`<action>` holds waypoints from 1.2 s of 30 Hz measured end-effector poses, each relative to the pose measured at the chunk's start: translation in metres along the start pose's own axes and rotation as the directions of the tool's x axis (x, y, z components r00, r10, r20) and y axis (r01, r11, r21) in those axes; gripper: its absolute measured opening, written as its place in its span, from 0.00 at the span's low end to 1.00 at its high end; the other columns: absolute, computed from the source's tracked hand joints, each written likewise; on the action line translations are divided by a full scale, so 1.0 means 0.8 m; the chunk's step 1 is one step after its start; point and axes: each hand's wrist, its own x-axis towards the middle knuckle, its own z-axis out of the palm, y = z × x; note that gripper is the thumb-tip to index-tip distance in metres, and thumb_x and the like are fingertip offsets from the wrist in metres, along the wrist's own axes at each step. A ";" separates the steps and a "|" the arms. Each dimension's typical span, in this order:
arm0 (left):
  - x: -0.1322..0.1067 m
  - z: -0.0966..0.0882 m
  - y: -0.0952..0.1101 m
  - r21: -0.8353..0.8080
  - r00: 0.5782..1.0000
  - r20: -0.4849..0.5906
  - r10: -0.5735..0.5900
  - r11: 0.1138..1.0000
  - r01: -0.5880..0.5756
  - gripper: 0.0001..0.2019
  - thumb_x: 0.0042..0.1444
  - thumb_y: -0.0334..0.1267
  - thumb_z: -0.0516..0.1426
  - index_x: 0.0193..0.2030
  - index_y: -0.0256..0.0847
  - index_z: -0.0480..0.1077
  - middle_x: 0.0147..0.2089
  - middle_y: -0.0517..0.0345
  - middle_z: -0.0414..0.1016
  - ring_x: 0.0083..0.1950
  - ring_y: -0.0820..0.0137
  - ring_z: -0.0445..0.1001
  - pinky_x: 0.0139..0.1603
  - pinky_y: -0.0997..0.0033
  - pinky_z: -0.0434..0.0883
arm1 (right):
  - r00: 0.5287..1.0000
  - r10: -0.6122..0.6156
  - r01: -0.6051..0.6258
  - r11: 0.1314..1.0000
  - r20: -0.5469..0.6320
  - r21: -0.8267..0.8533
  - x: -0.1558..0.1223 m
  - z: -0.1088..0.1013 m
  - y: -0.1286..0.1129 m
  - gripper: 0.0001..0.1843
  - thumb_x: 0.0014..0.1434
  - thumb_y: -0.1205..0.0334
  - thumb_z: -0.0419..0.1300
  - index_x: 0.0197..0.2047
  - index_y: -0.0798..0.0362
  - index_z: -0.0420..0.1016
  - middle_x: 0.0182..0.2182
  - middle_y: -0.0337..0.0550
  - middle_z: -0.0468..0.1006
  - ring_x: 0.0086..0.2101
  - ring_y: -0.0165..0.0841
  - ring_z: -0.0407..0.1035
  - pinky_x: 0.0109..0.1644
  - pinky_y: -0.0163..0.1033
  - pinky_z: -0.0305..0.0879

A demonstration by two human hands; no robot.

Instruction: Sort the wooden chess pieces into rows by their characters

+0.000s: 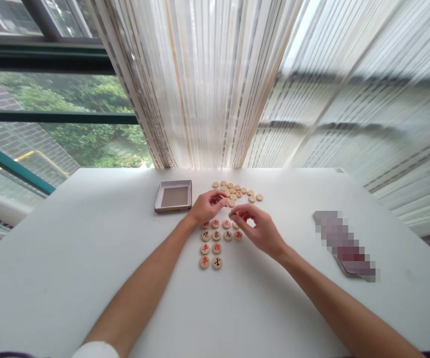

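Several round wooden Chinese chess pieces lie face up in rows, with red and black characters, among them a black-marked piece (pixel 217 262) and a red-marked piece (pixel 205 248). Between the thumb and fingers of my right hand (pixel 260 228) is a xiangqi piece (pixel 233 214), tilted just above the rows. My left hand (pixel 208 206) hovers over the back of the rows, its thumb and fingers curved and a little apart, beside a loose group of pieces (pixel 231 203). Most pieces in that group show blank sides; one bears a red mark (pixel 239 194). My right fingers partly hide the back row.
A shallow open box (pixel 156 203) stands at the back, left of my left hand. On the right lies a pixelated flat object (pixel 344 243). The white table (pixel 88 238) ends at a curtain (pixel 207 89) and windows.
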 end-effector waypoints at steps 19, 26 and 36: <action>0.003 0.003 -0.005 0.018 0.999 -0.031 0.030 0.999 -0.029 0.11 0.60 0.41 0.59 0.44 0.37 0.76 0.37 0.52 0.82 0.39 0.66 0.81 0.41 0.70 0.75 | 0.984 0.177 -0.164 0.948 0.025 -0.272 -0.078 0.035 -0.003 0.05 0.65 0.61 0.60 0.37 0.48 0.77 0.32 0.38 0.73 0.28 0.29 0.65 0.35 0.35 0.64; 0.002 0.003 -0.002 0.029 0.999 -0.046 0.021 0.999 -0.020 0.10 0.59 0.40 0.60 0.44 0.37 0.76 0.38 0.52 0.82 0.39 0.66 0.81 0.41 0.70 0.76 | 0.997 0.078 -0.079 0.963 -0.015 -0.259 -0.088 0.039 0.001 0.07 0.67 0.63 0.56 0.42 0.49 0.75 0.34 0.40 0.71 0.27 0.28 0.64 0.32 0.35 0.64; 0.001 0.003 0.003 0.011 1.000 -0.028 0.011 1.000 -0.010 0.11 0.59 0.42 0.59 0.43 0.37 0.76 0.36 0.53 0.82 0.38 0.66 0.81 0.41 0.69 0.76 | 0.995 0.081 -0.064 0.966 0.058 -0.250 -0.088 0.037 -0.001 0.05 0.65 0.61 0.58 0.41 0.48 0.76 0.36 0.42 0.70 0.28 0.29 0.67 0.36 0.37 0.70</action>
